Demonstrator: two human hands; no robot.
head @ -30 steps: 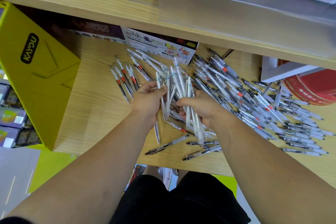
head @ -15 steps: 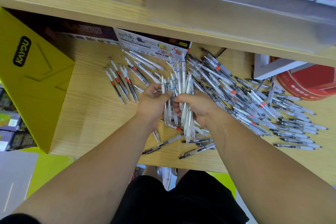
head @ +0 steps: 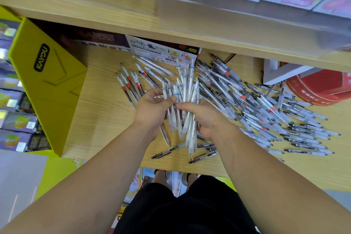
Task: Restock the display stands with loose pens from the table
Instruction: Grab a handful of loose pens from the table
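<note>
Two hands: left hand (head: 152, 109) and right hand (head: 204, 118). One bundle of white pens (head: 184, 99). Loose pens (head: 266, 112) on the worktop (head: 106, 119): too many to count. One yellow box (head: 47, 85), one red tin (head: 322, 86).

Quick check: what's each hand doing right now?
Left hand: holding the pen bundle, fingers curled round it.
Right hand: holding the same pen bundle from the other side.

Table (head: 106, 119) matt wood-grain; pens (head: 266, 112) seemingly glossy plastic; yellow box (head: 47, 89) smooth.
</note>
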